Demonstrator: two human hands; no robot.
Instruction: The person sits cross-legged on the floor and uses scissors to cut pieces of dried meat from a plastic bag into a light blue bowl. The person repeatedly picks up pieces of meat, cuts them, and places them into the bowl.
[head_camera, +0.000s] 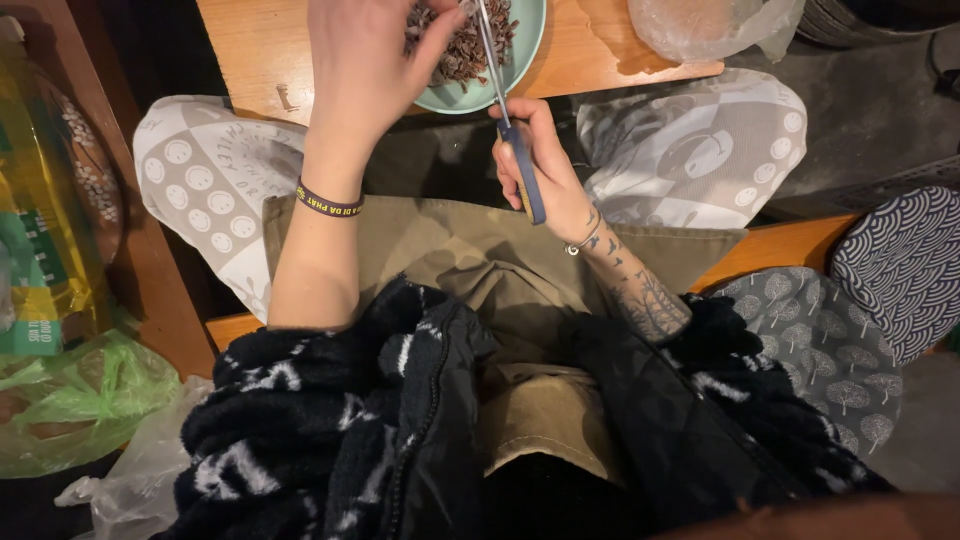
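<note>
The wooden bench (270, 50) stands in front of the seated person, with the knees in patterned trousers just below its edge. On the bench lies a crumpled clear plastic bag (700, 25) at the right side. To the left of it sits a pale green bowl (530, 50), and it reaches the near edge of the bench. Inside the bowl is a heap of small dark reddish pieces (465, 45); what they are exactly I cannot tell.

The left hand (375, 65) is over the bowl, and its fingers (440, 35) are bent down into the heap and seem to pinch some pieces. The grip itself is hidden, so I cannot say it for sure. The right hand (535, 165) is clenched around the blue handle of the scissors (505, 110), and the blades point up over the bowl, close beside the left fingers. Whether the blades are apart or together I cannot tell.

To do this cutting well, I think the left fingers should hold the pieces low over the bowl and stay clear of the blade tips. Short snips directly above the heap would let the cut bits fall inside and not on the bench.
</note>
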